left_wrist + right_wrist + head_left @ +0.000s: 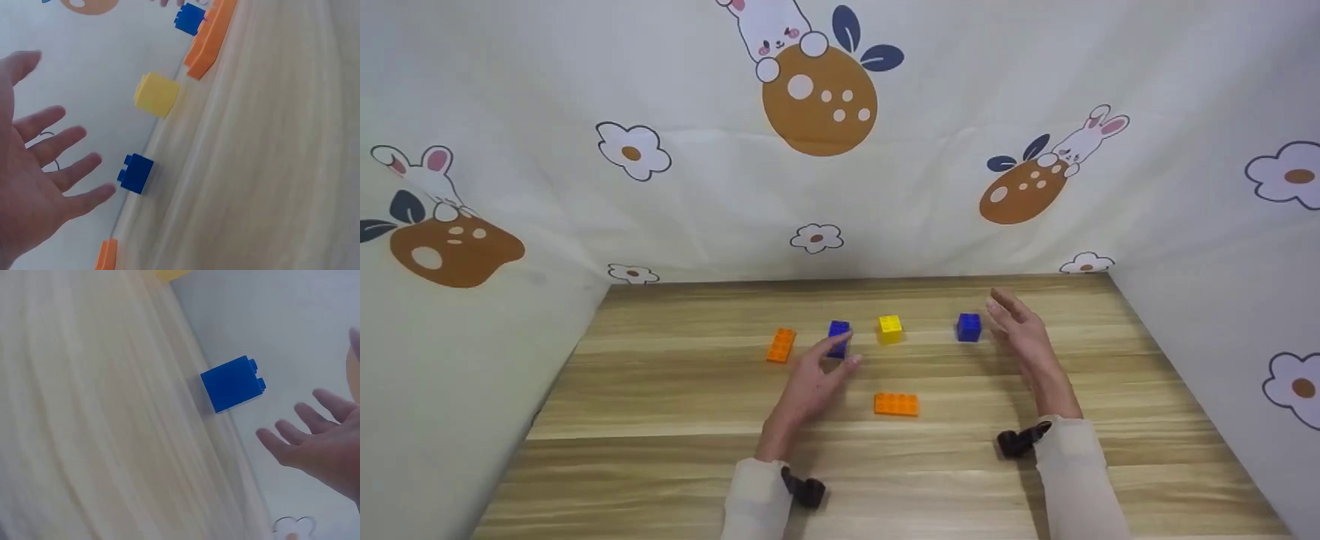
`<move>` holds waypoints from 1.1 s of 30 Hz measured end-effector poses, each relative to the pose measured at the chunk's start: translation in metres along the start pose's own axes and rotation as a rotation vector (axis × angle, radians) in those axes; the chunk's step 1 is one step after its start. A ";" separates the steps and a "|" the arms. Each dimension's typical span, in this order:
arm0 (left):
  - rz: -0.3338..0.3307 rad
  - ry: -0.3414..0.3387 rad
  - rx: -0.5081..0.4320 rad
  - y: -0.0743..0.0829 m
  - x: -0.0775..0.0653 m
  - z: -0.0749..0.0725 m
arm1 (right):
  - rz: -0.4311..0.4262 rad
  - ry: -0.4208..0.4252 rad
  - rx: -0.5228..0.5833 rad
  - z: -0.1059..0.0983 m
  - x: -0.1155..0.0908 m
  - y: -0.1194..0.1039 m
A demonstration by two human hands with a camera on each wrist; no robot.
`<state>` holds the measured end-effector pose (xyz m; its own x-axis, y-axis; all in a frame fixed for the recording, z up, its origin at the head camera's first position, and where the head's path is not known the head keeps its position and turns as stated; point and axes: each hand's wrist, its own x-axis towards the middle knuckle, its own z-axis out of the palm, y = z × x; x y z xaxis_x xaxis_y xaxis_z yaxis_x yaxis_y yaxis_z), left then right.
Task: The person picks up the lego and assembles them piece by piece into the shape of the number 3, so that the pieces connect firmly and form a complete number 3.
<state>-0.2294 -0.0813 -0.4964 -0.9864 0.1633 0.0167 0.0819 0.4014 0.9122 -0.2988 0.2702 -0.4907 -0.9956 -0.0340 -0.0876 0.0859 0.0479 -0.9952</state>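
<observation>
My left hand (812, 384) hovers with spread fingers over the table, its index finger overlapping a long blue brick (838, 346) in the head view. In the left wrist view that blue brick (136, 173) stands just beyond the fingertips, and the palm is bare. My right hand (1026, 337) is beside a square blue brick (969, 328), just to its right, fingers extended and holding nothing. The right wrist view shows this blue brick (232, 385) apart from the fingers. Between the hands sits a yellow brick (889, 328), with an orange brick (896, 404) nearer the front.
Another orange brick (781, 346) lies left of the long blue one. The wooden table (660, 405) is bounded at the back and sides by a patterned cloth (720, 202). A black wrist camera (804, 489) is strapped to the left sleeve, another (1020, 442) to the right.
</observation>
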 end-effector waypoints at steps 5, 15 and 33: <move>0.000 -0.094 -0.078 -0.003 0.004 0.007 | 0.094 -0.044 0.169 -0.005 0.004 0.011; -0.103 -0.260 -0.175 -0.008 0.003 0.015 | 0.106 -0.103 0.082 -0.005 0.012 0.020; -0.132 -0.244 -0.042 -0.002 -0.001 0.035 | 0.150 -0.063 -0.325 0.011 0.024 0.005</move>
<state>-0.2239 -0.0506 -0.5124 -0.9244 0.3262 -0.1976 -0.0558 0.3969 0.9162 -0.3216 0.2582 -0.4977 -0.9676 -0.0635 -0.2443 0.2042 0.3719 -0.9055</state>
